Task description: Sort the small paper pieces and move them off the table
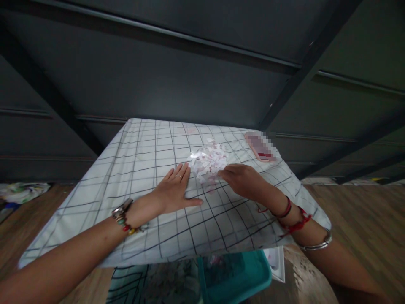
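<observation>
A loose heap of small white and clear pieces, some with pinkish marks, (210,159) lies on the checked tablecloth (148,147). My left hand (174,190) rests flat on the cloth just left of the heap, fingers stretched and thumb out, holding nothing. At the heap's lower right edge, my right hand (242,179) is closed, with fingertips pressed together against the pieces. Whatever sits between those fingertips is too small to make out.
A phone in a pink case (261,147) lies at the table's far right. Below the near edge are a teal tub (236,291) and a white box (276,264). Dark panels (164,76) stand behind the table.
</observation>
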